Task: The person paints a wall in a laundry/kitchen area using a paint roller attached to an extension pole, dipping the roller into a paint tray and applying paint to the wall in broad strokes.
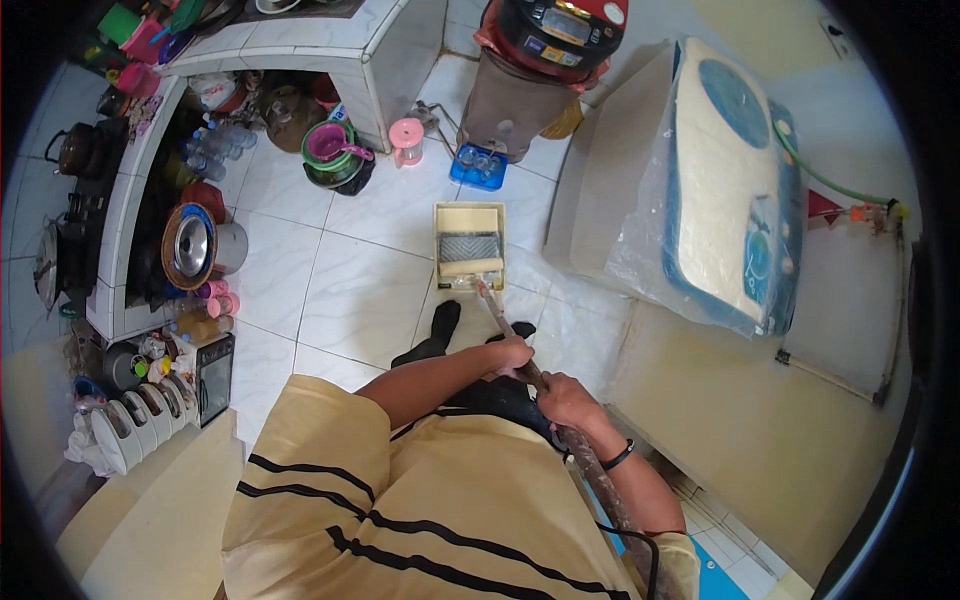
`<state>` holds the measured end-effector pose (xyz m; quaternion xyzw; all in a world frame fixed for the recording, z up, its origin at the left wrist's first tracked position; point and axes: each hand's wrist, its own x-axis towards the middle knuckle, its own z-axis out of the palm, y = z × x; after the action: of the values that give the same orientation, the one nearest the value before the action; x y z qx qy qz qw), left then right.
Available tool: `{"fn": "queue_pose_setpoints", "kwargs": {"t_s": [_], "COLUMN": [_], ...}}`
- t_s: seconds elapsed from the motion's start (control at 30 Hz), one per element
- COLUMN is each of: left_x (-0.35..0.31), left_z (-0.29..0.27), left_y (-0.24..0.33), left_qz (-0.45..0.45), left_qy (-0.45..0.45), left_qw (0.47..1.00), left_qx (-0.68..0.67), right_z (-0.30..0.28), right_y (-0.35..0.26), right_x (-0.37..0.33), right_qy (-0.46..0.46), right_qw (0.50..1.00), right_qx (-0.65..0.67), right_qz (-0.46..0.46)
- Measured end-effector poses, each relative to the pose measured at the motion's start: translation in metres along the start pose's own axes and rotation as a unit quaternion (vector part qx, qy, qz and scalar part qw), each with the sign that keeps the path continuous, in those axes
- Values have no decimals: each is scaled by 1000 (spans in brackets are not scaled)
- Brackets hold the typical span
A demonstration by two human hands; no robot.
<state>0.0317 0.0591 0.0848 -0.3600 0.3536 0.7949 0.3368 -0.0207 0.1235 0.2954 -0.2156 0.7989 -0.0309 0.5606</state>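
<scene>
- Pole [600, 482], long and paint-spattered, slants from the near right toward the middle of the tiled floor [370, 285].
- Left hand [512, 356] closes around the pole's farther stretch; right hand [570, 400], a black band [622, 456] at its wrist, wraps the shaft just nearer the body, fingers curled on it.
- Paint roller [470, 267], cream-coloured, lies across the near part of a cream tray [469, 244] with a ribbed grey slope, set on the floor just beyond the person's dark-socked feet [446, 320].
- Blue basket [478, 167] of glasses sits farther off, past the tray, a pink jug [407, 143] to its left.
- Washing machine [725, 190], draped in clear plastic, stands at right; a white-tiled counter [125, 205], crowded with kitchenware, lines the left.
</scene>
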Motion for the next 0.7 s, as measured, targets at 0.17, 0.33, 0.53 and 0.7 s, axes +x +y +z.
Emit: {"fn": "queue_pose_setpoints", "kwargs": {"t_s": [0.17,0.33,0.53,0.7], "left_x": [-3,9,5,-17], "left_z": [-8,-20,-15,4], "left_y": [10,29,33,26], "left_qz": [-11,43,57,39], "left_qy": [4,67,66,47], "left_qw": [999,996,996,996], "left_qx": [-36,42,-31,-57], "right_z": [3,-1,-7,-9], "right_y": [3,10,9,6], "right_x": [20,45,35,5], "right_qy": [12,57,77,41], "right_qw": [1000,997,994,996], "right_qx": [2,18,-37,-15], "right_qz": [-28,-41,-72,-76]}}
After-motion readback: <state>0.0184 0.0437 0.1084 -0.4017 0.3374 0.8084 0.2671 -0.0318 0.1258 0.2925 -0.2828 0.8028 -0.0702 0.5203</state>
